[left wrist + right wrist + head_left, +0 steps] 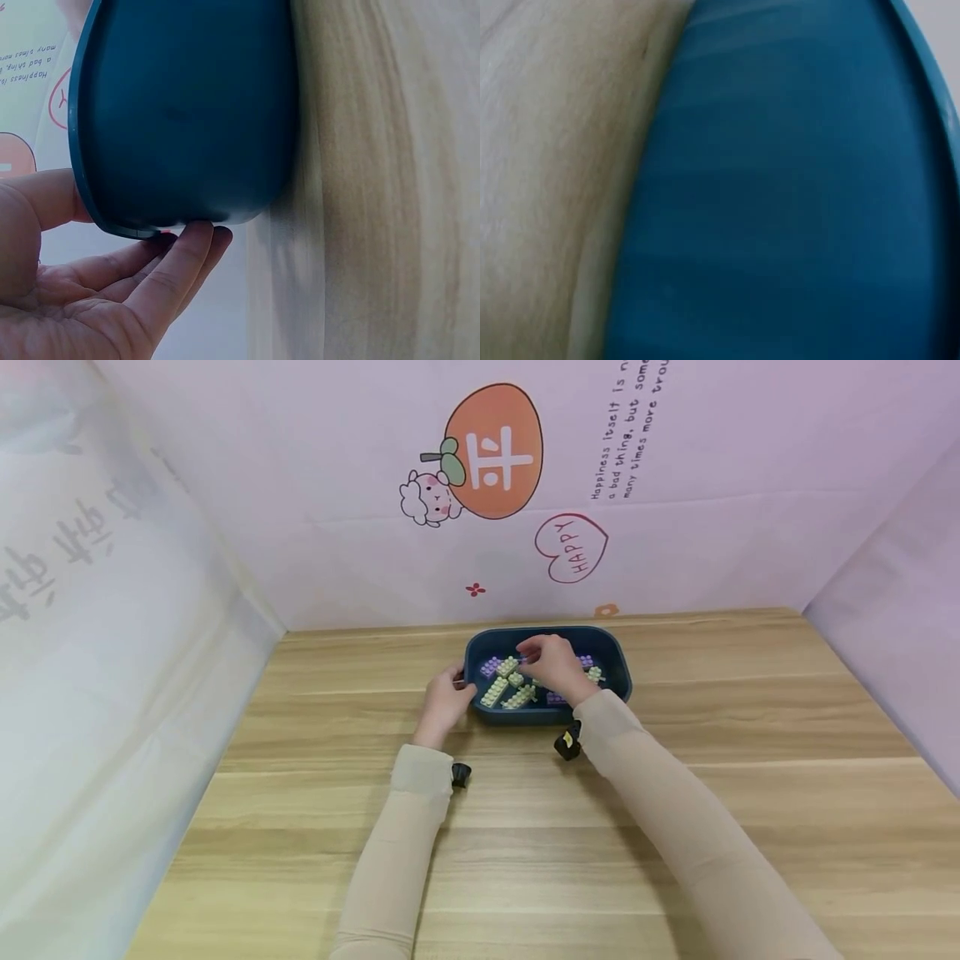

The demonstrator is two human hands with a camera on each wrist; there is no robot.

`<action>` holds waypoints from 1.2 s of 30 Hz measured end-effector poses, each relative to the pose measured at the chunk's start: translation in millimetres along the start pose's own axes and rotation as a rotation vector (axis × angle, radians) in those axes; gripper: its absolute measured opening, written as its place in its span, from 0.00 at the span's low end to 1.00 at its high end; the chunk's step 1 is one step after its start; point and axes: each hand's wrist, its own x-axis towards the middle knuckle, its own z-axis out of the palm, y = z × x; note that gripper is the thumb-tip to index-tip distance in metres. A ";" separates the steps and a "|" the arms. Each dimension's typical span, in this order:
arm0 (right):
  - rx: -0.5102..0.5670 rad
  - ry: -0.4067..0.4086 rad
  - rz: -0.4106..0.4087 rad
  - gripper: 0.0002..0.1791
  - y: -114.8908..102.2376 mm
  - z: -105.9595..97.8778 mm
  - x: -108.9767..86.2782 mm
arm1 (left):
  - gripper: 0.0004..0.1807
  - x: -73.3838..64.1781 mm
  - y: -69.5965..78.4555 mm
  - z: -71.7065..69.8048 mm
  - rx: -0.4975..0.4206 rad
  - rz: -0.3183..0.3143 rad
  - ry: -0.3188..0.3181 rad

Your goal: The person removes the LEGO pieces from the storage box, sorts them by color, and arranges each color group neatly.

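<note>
A dark blue plastic basin (pixel 551 717) with rounded corners stands on the table. Inside it lie several toy building-block pieces, among them pale yellow-green blocks (pixel 495 692) and purple blocks (pixel 490 667). My left hand (pixel 447 697) grips the basin's left end, the thumb at the rim and the fingers along the outer wall, as the left wrist view also shows. My right hand (pixel 553 664) reaches into the basin from the front, thumb and fingertips curved toward each other among the blocks. Whether a block is between them I cannot tell. The right wrist view shows only the basin's outer wall (pixel 780 180).
The wood-grain table (pixel 315 827) extends on both sides of the basin. Behind it hangs a pale printed cloth (pixel 360 552), with more cloth at the left and right. Black wrist cameras sit at the left cuff (pixel 461 775) and the right cuff (pixel 567 743).
</note>
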 end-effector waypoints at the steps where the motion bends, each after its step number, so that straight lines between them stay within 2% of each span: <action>1: -0.011 -0.009 0.001 0.21 -0.7 1.8 0.8 | 0.27 -0.2 -0.2 -0.2 -0.002 0.000 0.000; 13: -0.054 -0.048 0.085 0.19 -1.9 18.2 3.8 | 0.27 1.7 -2.5 0.4 -0.001 0.001 -0.009; 23: -0.055 -0.061 0.081 0.17 2.1 22.0 6.8 | 0.27 0.5 -1.8 0.0 0.001 0.000 -0.002; 36: -0.038 -0.068 0.127 0.17 -1.6 20.8 5.8 | 0.27 0.4 -1.7 -0.7 0.007 -0.009 -0.012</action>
